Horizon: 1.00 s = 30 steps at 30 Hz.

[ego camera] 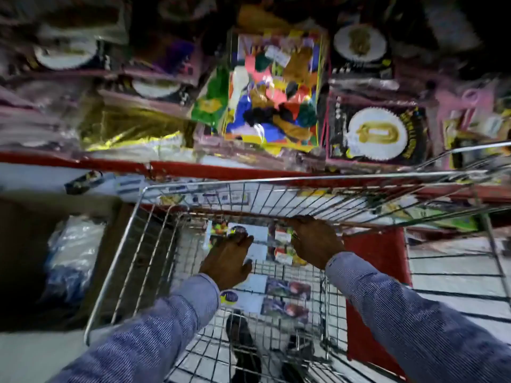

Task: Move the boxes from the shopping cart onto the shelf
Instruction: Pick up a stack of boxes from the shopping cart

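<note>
I had both hands down in the cart [143, 194], left hand [228, 262] and right hand [315, 241] fingers spread over the far boxes [258, 239], apparently to lift them shelfward; grip unclear.

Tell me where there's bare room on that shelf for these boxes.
Almost none shows. The shelf is packed edge to edge: gold foil packs at left, balloon bag in the middle, number packs at right. Bare wire floor shows in the shopping cart, nearer than the boxes under both hands.
</note>
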Available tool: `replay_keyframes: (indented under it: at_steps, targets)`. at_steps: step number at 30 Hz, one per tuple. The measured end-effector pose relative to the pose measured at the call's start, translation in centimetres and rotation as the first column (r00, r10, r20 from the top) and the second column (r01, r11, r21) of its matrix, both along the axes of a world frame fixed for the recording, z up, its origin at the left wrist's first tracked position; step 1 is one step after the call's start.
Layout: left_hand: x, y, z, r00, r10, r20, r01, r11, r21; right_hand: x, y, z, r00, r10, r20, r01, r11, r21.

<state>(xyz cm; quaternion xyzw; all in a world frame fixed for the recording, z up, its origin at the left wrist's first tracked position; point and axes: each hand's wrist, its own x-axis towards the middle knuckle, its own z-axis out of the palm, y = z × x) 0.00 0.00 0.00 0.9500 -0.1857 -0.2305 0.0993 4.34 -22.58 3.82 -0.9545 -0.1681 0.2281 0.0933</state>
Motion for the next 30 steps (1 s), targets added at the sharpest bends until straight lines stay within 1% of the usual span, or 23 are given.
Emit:
replay_keyframes:
  at_steps: [1,4,8,11,13,15,16,18,21,23,27,30]
  targets:
    - [0.3,0.0,-1.8,1.000,-0.018,-0.018,0.018,1.000,0.015,0.2,0.4,-1.9,1.000,0.006,-0.008,-0.006,1.000,-0.003]
    - [1.2,0.1,-5.1,0.999,-0.046,-0.011,0.047,0.999,0.014,0.7,1.6,-6.1,1.000,-0.018,-0.014,0.018,1.000,0.021]
    - [1.9,0.5,-9.0,0.986,-0.153,-0.059,0.157,0.985,0.066,1.4,2.8,-10.6,0.999,0.030,-0.025,-0.030,1.000,0.002]
    - [2.2,0.4,-10.4,0.983,-0.178,-0.032,0.180,0.981,0.070,2.2,3.6,-13.4,0.998,-0.005,-0.056,0.006,1.000,0.007]
    - [2.2,0.1,-10.5,0.982,-0.190,0.013,0.187,0.975,0.118,2.6,4.2,-14.2,0.998,0.022,-0.054,-0.024,0.999,-0.036]
    - [2.3,0.0,-10.5,0.974,-0.217,0.067,0.201,0.962,0.186,2.9,4.7,-14.3,0.996,0.067,-0.062,-0.072,0.994,-0.084]
    - [2.4,0.0,-10.6,0.975,-0.207,0.081,0.189,0.964,0.188,3.1,5.0,-14.2,0.995,0.066,-0.071,-0.073,0.993,-0.098]
    - [2.6,-0.2,-10.6,0.978,-0.196,0.070,0.181,0.968,0.175,3.4,5.3,-14.4,0.996,0.067,-0.057,-0.072,0.993,-0.093]
    - [2.7,-0.2,-10.2,0.979,-0.201,0.027,0.191,0.959,0.208,3.6,5.6,-14.6,0.999,0.039,-0.037,-0.041,0.997,-0.059]
    - [2.8,0.1,-9.7,0.978,-0.205,0.028,0.195,0.959,0.207,3.6,5.4,-14.2,0.999,0.046,-0.028,-0.048,0.997,-0.066]
    - [2.5,0.7,-6.9,0.984,-0.179,0.024,0.172,0.970,0.174,3.3,4.6,-11.4,0.992,0.105,0.069,-0.102,0.994,-0.038]
    - [1.7,1.1,-4.0,0.984,-0.177,0.028,0.171,0.974,0.151,2.9,4.0,-7.6,0.990,0.114,0.078,-0.113,0.993,-0.022]
